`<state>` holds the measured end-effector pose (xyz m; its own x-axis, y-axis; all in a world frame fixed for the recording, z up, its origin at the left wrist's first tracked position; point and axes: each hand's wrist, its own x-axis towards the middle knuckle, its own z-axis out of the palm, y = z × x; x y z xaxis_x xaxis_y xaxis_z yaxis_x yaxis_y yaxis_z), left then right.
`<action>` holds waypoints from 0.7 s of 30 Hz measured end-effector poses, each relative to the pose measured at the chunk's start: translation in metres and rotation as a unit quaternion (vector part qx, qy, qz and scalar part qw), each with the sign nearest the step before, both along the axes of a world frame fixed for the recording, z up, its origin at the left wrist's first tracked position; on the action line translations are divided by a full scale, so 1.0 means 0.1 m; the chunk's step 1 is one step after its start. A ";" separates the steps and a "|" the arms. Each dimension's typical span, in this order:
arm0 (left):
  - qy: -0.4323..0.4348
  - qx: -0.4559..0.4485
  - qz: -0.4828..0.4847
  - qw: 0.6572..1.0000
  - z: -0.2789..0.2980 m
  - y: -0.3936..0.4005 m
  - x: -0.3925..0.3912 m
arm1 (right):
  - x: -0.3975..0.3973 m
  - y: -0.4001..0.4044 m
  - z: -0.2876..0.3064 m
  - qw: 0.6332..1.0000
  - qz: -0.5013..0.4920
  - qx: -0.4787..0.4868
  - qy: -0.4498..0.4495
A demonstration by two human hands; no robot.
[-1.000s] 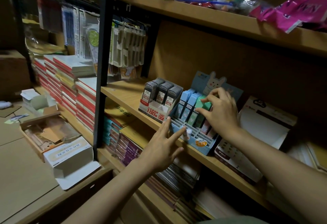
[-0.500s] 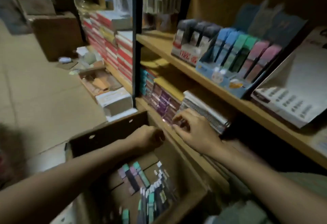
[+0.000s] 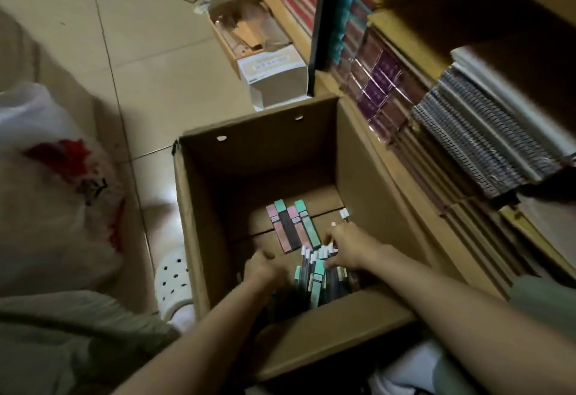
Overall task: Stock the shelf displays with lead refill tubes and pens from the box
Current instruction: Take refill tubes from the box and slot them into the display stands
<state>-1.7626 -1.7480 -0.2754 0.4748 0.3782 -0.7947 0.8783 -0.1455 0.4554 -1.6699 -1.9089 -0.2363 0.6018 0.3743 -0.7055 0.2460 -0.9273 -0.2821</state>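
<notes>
I look down into an open cardboard box (image 3: 199,213) on the floor. On its bottom lie a few flat lead refill tubes (image 3: 293,226) in pink, green and dark colours, side by side. Nearer me is a heap of pens (image 3: 314,265) with white caps, mixed with more tubes. My right hand (image 3: 349,249) reaches into the heap, with thumb and fingers set around a bunch of the white-capped pens. My left hand (image 3: 260,268) is low in the box beside the heap, fingers curled and blurred. What it holds is hidden. The shelf displays are out of view.
Stacked spiral notebooks (image 3: 480,142) and purple packs (image 3: 380,82) fill the low shelf right of the box. A black shelf post (image 3: 324,11) stands behind it. Small open cartons (image 3: 271,73) lie on the tiled floor. A white plastic bag (image 3: 53,182) and a white clog (image 3: 174,279) are to the left.
My view has dropped from the shelf displays to the box. Both hands left the shelf and went down into the box, the right one onto the pens.
</notes>
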 end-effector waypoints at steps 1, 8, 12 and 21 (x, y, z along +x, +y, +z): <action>0.036 0.024 -0.017 0.999 -0.10 -0.05 -0.05 | -0.01 0.02 -0.11 1.000 0.003 -0.016 0.006; 0.116 0.085 -0.123 0.982 -0.29 -0.26 -0.22 | -0.07 0.13 -0.52 0.997 0.026 -0.068 -0.032; 0.057 0.160 -0.178 0.969 -0.33 -0.36 -0.22 | -0.05 0.16 -0.56 0.995 0.055 -0.072 -0.051; -0.005 0.147 -0.038 0.988 -0.53 -0.25 -0.14 | 0.05 0.11 -0.62 0.996 -0.083 -0.003 -0.014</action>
<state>-1.7764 -1.7735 -0.3280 0.5183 0.5545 -0.6510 0.8552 -0.3390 0.3921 -1.6645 -1.8980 -0.2982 0.6743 0.2633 -0.6900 0.0958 -0.9576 -0.2719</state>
